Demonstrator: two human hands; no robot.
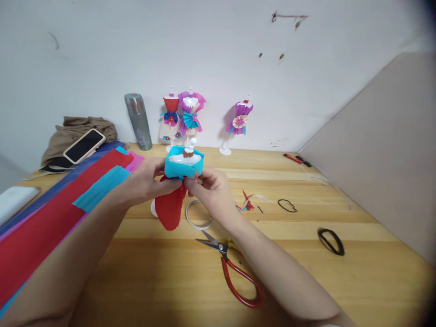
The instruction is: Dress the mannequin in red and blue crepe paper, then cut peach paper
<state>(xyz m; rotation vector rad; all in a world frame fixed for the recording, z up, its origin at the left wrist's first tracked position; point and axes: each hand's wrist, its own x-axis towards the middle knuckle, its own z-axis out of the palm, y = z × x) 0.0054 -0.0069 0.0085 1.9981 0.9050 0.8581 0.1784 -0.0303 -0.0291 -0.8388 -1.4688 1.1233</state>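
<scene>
Pale wall backs a wooden table, where three dressed mini mannequins stand upright. Nearer, between both hands, is a mini mannequin wearing a blue band above a red skirt. The left hand's fingers and thumb grip its left side; the right hand's fingers pinch narrowly at the waist. Open-bladed red-handled scissors lie just beside the right forearm, near a white ring.
</scene>
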